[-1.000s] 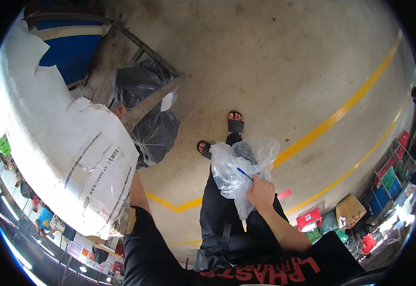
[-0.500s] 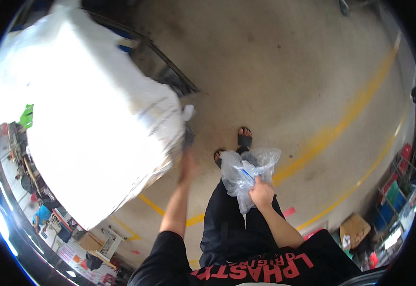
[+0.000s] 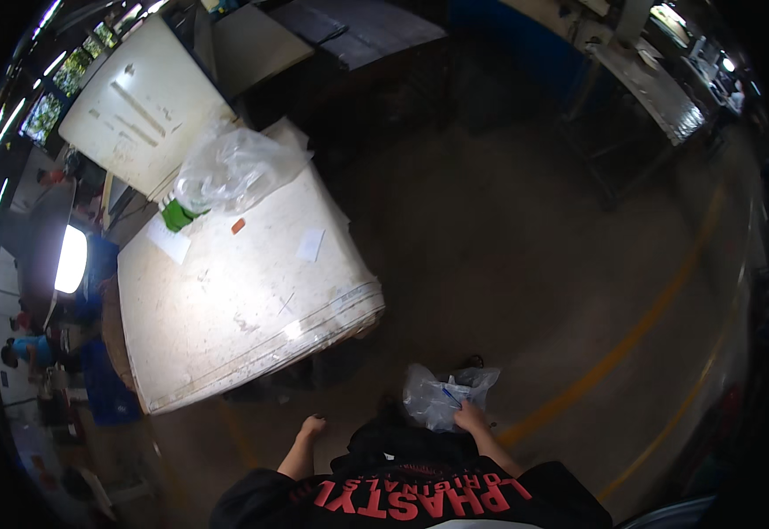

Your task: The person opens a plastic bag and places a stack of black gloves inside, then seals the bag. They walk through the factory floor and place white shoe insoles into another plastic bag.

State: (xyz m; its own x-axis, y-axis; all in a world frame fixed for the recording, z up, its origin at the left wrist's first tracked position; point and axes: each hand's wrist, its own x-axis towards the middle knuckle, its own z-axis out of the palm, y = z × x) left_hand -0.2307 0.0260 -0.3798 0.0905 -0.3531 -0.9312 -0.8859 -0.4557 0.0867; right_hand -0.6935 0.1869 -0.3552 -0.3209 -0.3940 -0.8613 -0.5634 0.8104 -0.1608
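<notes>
My right hand (image 3: 467, 417) is closed around a clear plastic bag (image 3: 424, 394), held low in front of my legs. A thin blue stick, perhaps a pen (image 3: 452, 398), shows against the bag by the fingers. To the left, my left hand (image 3: 314, 426) hangs below the near edge of a white-topped table (image 3: 217, 300), apart from it. Its fingers look curled, with a small dark spot at the top; what they hold, if anything, I cannot make out. On the tabletop lie another clear plastic bag (image 3: 239, 167), a green piece (image 3: 177, 214), white papers (image 3: 311, 245) and a small orange piece (image 3: 238, 226).
A white upright panel (image 3: 142, 110) stands at the table's far left. Grey-topped tables (image 3: 367, 33) are at the back, and a metal bench (image 3: 649, 93) is at the far right. A yellow line (image 3: 640, 339) runs along the floor. A person in blue (image 3: 33, 351) is at the far left.
The view has tilted up and darkened, showing more of the white table and the room. My left hand has come away from the table edge. My right hand still holds the bag.
</notes>
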